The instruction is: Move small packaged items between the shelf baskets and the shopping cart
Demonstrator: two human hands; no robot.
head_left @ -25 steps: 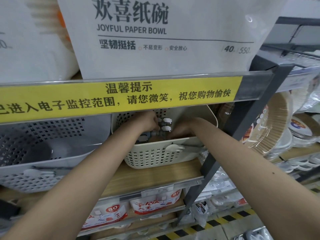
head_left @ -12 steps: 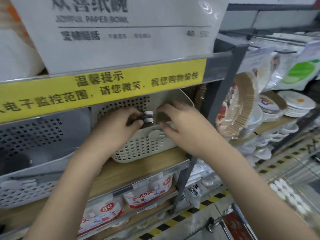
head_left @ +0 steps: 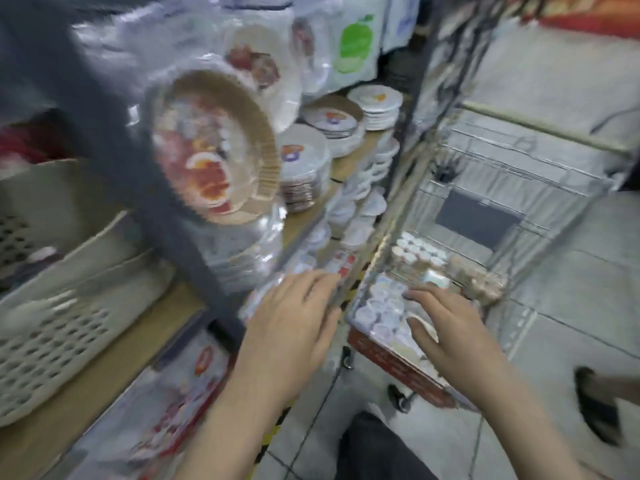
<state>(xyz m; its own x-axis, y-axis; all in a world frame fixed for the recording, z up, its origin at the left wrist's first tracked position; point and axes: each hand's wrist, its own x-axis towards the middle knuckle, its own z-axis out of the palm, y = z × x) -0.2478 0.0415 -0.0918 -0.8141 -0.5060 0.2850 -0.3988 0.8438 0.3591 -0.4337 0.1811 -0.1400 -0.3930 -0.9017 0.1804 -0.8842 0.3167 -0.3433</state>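
Lying packed in the near end of the shopping cart [head_left: 485, 188], the small packaged items [head_left: 388, 306] now sit just beyond both hands, which half a second ago worked inside the white shelf basket [head_left: 52, 327] at left. That swing suggests a fresh load is wanted. The right hand [head_left: 446, 327] hovers over the items, fingers spread; the left hand [head_left: 294, 320], fingers loosely extended, holds nothing visible through blur.

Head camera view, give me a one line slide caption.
Both hands, left and right, reach open toward small packaged items in the shopping cart beside the shelf.
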